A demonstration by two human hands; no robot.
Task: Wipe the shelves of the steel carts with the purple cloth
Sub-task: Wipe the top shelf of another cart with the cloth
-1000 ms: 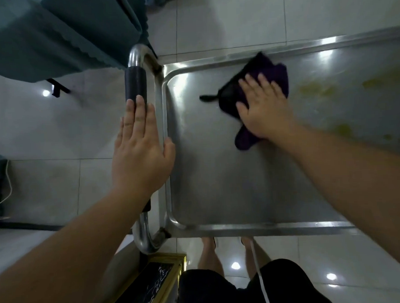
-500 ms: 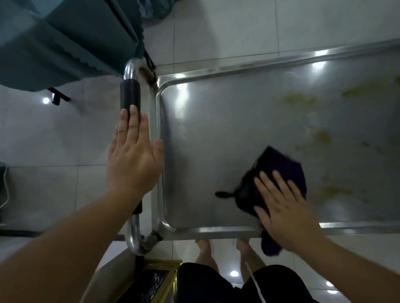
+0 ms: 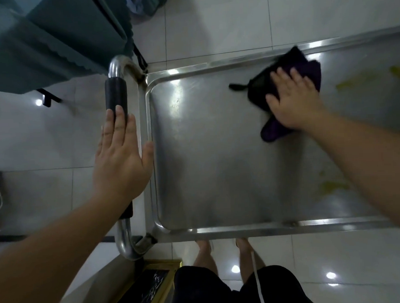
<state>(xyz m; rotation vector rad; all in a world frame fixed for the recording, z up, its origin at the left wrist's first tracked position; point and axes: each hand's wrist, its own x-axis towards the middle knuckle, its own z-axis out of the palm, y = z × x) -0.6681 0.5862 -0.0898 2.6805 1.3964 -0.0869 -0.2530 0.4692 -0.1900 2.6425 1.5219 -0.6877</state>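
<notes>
Right hand presses the crumpled purple cloth flat-fingered near the far rim of the shiny steel cart shelf; left hand rests open on the handle. Yellowish smears remain rightward, so plenty left.

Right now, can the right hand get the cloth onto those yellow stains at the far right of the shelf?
Probably yes: the right hand presses the purple cloth flat, with bare steel between it and the yellow stains.

The right hand covers the middle of the motion-blurred purple cloth, the steel shelf runs off the right edge, and the left hand hides part of the cart handle.
</notes>
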